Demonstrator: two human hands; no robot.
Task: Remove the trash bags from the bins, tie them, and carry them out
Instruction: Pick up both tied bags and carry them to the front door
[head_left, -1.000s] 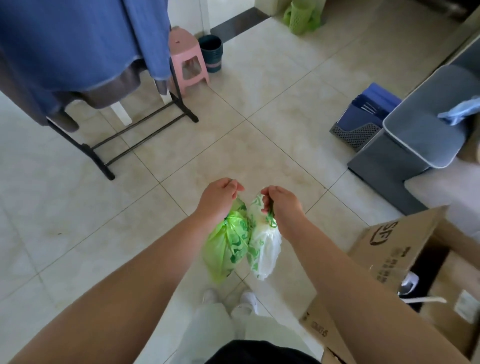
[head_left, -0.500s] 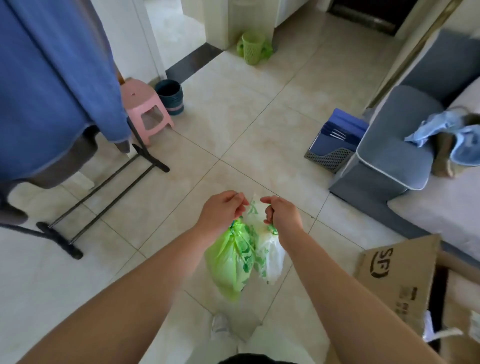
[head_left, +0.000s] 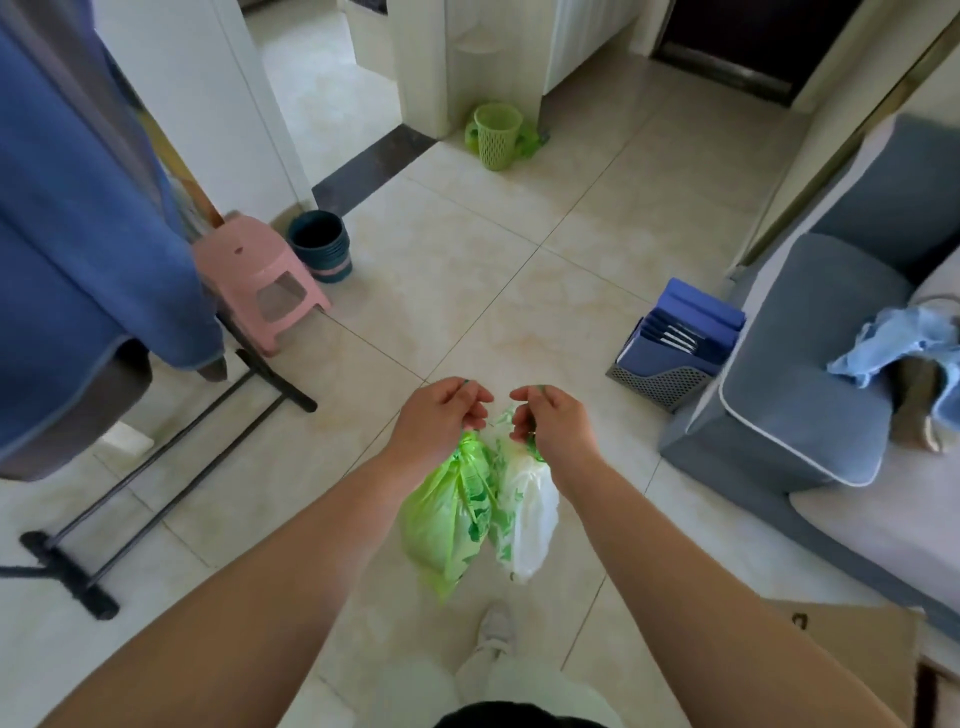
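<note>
My left hand (head_left: 441, 418) grips the gathered top of a bright green trash bag (head_left: 449, 519) that hangs below it over the tiled floor. Beside it my right hand (head_left: 553, 423) holds the top of a white trash bag with green print (head_left: 527, 519). The two bags hang side by side and touch. A green perforated bin (head_left: 497, 134) stands far ahead against a white pillar, with green plastic beside it. A dark blue bin (head_left: 321, 245) sits by the wall at the left.
A pink stool (head_left: 257, 283) and a black drying rack (head_left: 156, 457) with blue cloth stand at the left. A grey sofa (head_left: 810, 395) and a blue file holder (head_left: 675, 343) are on the right. A cardboard box (head_left: 852, 654) lies at the bottom right. A dark doorway is ahead.
The view has advanced and lifted: the stool, rack and sofa slid nearer and lower, and the green bin and doorway came into view. Both hands keep holding the bags.
</note>
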